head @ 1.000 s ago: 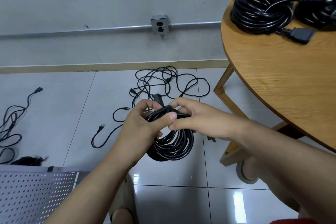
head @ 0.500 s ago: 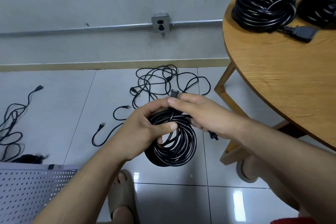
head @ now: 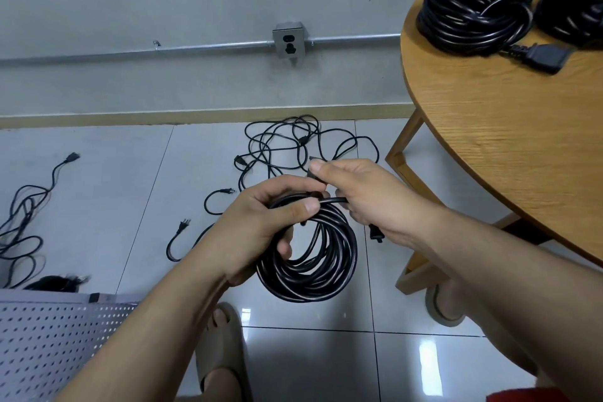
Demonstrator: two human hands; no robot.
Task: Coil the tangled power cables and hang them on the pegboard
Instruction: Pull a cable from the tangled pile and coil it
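While coil hangs in air above floor, just left of desk edge, we wrap its loose end. Our left hand curls round top of loops, thumb pressing them flat; our right hand pinches cable end between thumb and forefinger. Our judgement: pull wrap snug, tuck end through loops, left grip firm or loops spill. Then pegboard, near left, not yet used.

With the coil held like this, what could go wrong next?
The coil hangs mainly from the left hand; while the right hand pinches the cable end, a slackened grip could spill the loops. Tangled cables on the floor lie ahead of the sandalled foot, so a step might snag them.
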